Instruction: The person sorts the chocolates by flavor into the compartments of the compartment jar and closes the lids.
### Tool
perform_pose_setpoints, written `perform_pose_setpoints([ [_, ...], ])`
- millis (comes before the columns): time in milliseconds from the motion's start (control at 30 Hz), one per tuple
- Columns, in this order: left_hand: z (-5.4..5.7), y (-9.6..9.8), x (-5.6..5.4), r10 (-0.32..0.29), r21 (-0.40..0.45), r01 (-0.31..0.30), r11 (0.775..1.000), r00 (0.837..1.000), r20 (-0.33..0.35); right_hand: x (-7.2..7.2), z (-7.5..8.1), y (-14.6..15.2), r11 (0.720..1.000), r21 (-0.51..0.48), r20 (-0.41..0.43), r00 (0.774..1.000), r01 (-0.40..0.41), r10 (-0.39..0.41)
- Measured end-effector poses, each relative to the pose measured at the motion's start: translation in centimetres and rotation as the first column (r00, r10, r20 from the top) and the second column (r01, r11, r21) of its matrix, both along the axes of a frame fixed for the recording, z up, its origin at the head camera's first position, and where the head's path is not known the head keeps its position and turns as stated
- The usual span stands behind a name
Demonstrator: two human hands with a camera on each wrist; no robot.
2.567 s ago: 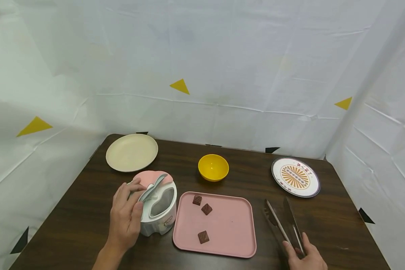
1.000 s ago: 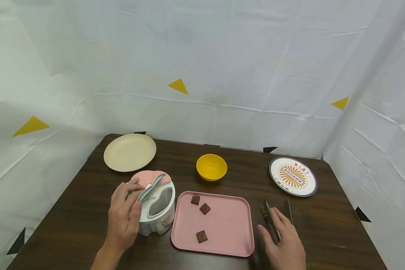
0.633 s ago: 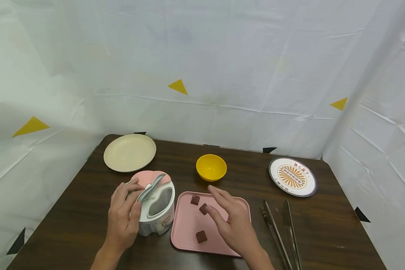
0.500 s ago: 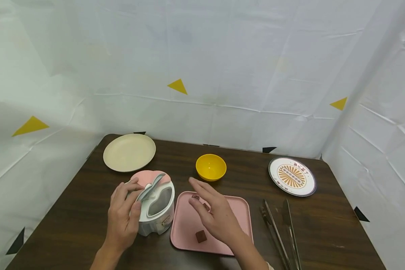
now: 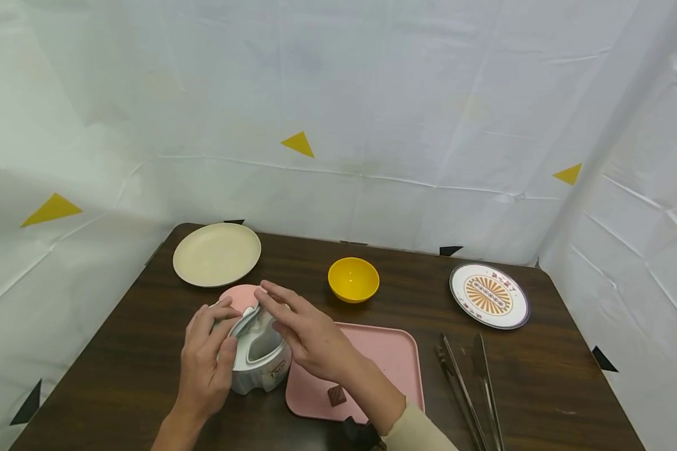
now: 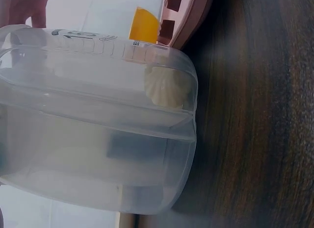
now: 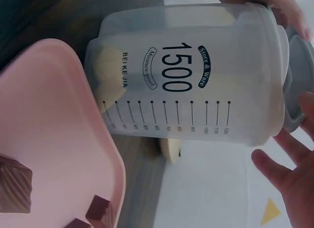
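Observation:
A translucent storage canister (image 5: 258, 378), marked 1500 in the right wrist view, stands at the tray's left side. On its white lid are a pink flap (image 5: 240, 295) and a raised grey flap (image 7: 298, 83), beside a kidney-shaped opening. My left hand (image 5: 205, 357) grips the grey flap at the lid's left, thumb on the near side. My right hand (image 5: 313, 338) reaches over the lid from the right, fingers extended and thumb apart, fingertips right at the grey flap. A pale shell-shaped piece (image 6: 167, 86) lies at the canister's bottom.
The pink tray (image 5: 392, 357) holds chocolates, one (image 5: 336, 394) in the head view below my right forearm. Metal tongs (image 5: 465, 388) lie right of it. Behind are a cream plate (image 5: 217, 254), a yellow bowl (image 5: 353, 280) and a patterned plate (image 5: 489, 295).
My right hand has let go of the tongs, leaving them on the table, and has crossed left over the tray to the canister lid. My left hand has stayed at the lid.

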State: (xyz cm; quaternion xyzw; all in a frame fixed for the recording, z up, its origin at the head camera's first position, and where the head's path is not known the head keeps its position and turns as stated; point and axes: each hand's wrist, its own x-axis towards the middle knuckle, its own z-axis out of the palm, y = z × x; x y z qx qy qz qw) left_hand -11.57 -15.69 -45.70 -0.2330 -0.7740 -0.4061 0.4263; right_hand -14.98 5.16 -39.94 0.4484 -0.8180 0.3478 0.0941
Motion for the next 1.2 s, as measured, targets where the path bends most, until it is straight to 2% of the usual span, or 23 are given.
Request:
perform_pose_setpoints([
  [200,0.0,0.0,0.0,-0.001,0.0,0.001,1.0,1.0,-0.001,0.0,-0.2,0.1,0.992,-0.125,0.052,0.998,-0.023,0.03],
  [400,0.0,-0.1,0.1,-0.016,-0.009,0.016,1.0,1.0,0.026,0.3,-0.6,0.5,0.978,-0.21,0.115,0.993,0.005,0.02],
  [633,-0.1,-0.1,0.2,-0.038,-0.017,0.039,0.999,0.999,0.023,0.8,-1.0,1.1,0.976,-0.212,0.197,0.98,0.054,-0.012],
  [867,-0.3,-0.4,0.4,-0.029,-0.047,0.031,0.998,0.999,0.046,1.0,-1.6,1.3,0.984,-0.15,0.169,0.983,0.1,-0.074],
  [1200,-0.4,-0.5,0.5,-0.015,-0.061,0.02,0.998,0.997,0.074,1.2,-2.3,1.2,0.97,-0.191,0.185,0.976,0.149,-0.113],
])
